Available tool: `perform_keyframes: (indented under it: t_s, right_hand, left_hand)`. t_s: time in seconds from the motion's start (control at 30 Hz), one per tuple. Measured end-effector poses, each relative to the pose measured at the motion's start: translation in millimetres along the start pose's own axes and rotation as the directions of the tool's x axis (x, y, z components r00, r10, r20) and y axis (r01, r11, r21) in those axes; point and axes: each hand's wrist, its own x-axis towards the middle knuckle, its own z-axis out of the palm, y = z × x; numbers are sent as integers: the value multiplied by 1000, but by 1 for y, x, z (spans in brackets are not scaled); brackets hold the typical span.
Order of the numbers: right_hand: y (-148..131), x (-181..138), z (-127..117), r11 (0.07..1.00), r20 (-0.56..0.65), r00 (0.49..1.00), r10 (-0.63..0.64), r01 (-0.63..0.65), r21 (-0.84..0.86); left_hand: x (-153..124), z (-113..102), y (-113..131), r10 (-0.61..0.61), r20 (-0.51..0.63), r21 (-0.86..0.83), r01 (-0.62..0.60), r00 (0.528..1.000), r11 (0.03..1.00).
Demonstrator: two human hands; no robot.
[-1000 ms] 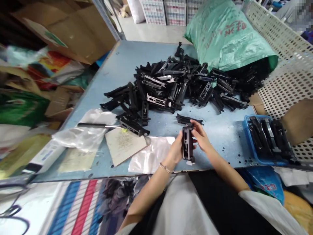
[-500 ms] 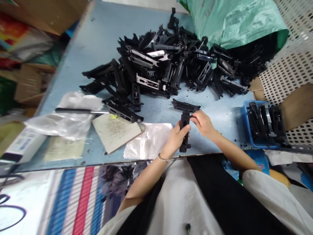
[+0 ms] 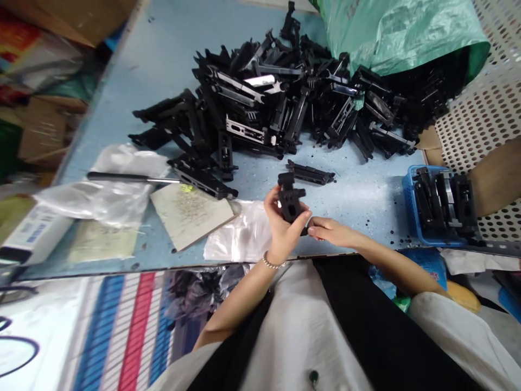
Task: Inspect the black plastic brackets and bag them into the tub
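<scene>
My left hand (image 3: 280, 225) is closed around a black plastic part (image 3: 290, 200), held upright just above the table's near edge. My right hand (image 3: 331, 232) pinches the lower end of that same part with its fingertips. A single loose black part (image 3: 310, 173) lies flat on the blue table (image 3: 163, 76) just beyond my hands. Farther back spreads a big heap of black plastic parts (image 3: 268, 103), spilling out of a green plastic bag (image 3: 391, 32).
A blue tray (image 3: 411, 209) with several black parts stands at the right. A brown card (image 3: 191, 212), clear plastic bags (image 3: 240, 236) and a thin black rod (image 3: 130, 177) lie to the left. A perforated white basket (image 3: 488, 103) is at the far right, cardboard boxes at the left.
The black part has been turned and raised in my left hand. My right hand has dropped from its upper end to its lower end, nearer the table's edge.
</scene>
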Motion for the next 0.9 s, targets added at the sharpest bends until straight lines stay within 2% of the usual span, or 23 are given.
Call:
perform_keyframes:
  t_s: [0.03, 0.1, 0.17, 0.23, 0.3, 0.33, 0.4, 0.47, 0.53, 0.6, 0.67, 0.7, 0.77, 0.83, 0.9]
  right_hand:
    - [1, 5, -9, 1000, -13, 1000, 3, -3, -10]
    - [8, 20, -32, 990, -210, 977, -31, 1, -141]
    - [20, 42, -53, 934, -447, 887, -120, -51, -352]
    - [36, 64, -67, 862, -543, 823, -165, -148, -485]
    - [48, 79, -69, 843, -563, 818, -117, -218, -492]
    - [51, 81, -66, 850, -573, 814, -97, -232, -473]
    - [49, 75, -52, 893, -580, 807, -109, -177, -413]
    - [39, 58, -35, 935, -530, 828, -183, -19, -353]
    - [23, 40, -23, 932, -483, 820, -307, 156, -327]
    - [7, 28, -21, 897, -517, 749, -414, 240, -372]
    - [-5, 24, -27, 876, -587, 665, -462, 238, -420]
    - [-9, 26, -31, 880, -610, 648, -456, 228, -416]
    - [-12, 33, -37, 932, -632, 687, -358, 222, -286]
    - [-11, 40, -38, 977, -624, 763, -170, 213, -5]
    - [-8, 43, -34, 950, -550, 835, -19, 187, 251]
  left_hand:
    - [-1, -3, -8, -4, 24, -33, 5, 1000, 999]
    - [-2, -6, -27, -76, 104, -15, 77, 992, 997]
    - [-2, -6, -47, -154, 180, 178, 122, 971, 976]
    - [-2, -2, -63, -112, 240, 383, 12, 964, 924]
    - [2, 1, -70, -28, 267, 481, -108, 963, 870]
    - [5, 3, -70, -7, 256, 486, -122, 967, 865]
    - [15, 3, -64, -12, 199, 380, -65, 980, 923]
    - [24, 3, -50, -41, 149, 142, 20, 988, 990]
    - [29, 2, -32, -56, 149, -56, 65, 987, 996]
    - [28, 2, -14, -103, 207, -113, 128, 973, 985]
    - [21, 4, -2, -189, 312, -99, 230, 931, 968]
    - [16, 5, 2, -226, 366, -78, 272, 903, 959]
    - [6, 8, 4, -239, 418, -6, 266, 876, 964]
    - [0, 11, 3, -164, 390, 69, 149, 906, 986]
    - [0, 12, 2, -100, 333, 111, 67, 937, 992]
